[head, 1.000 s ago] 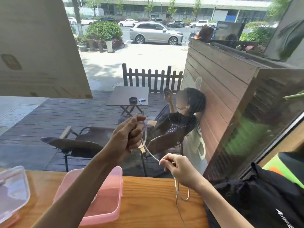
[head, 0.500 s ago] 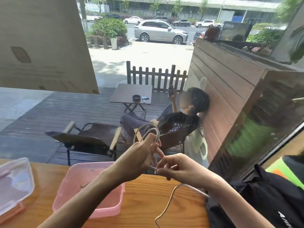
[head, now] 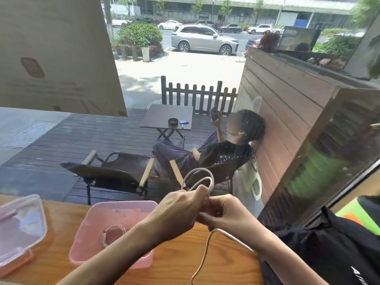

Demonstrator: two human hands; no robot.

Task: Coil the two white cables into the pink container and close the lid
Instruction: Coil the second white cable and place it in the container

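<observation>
My left hand [head: 181,210] grips the loops of a white cable [head: 198,177], which arch up above my fingers. Pressed against it, my right hand [head: 228,214] pinches the same cable, and the loose end trails down over the wooden table [head: 181,270] below my right wrist. The pink container [head: 90,229] stands open to the left, partly under my left forearm. Inside it lies another coiled white cable [head: 113,233]. Its clear lid [head: 20,225] lies apart at the far left of the table.
A black bag [head: 329,249] sits on the table at the right, close to my right forearm. A window stands right behind the table's far edge; beyond it are folding chairs and a seated person on a deck.
My hands have come down from chest height and met above the table. The cable has been wound into loops in my left hand. The view has tilted down, showing a coil in the container.
</observation>
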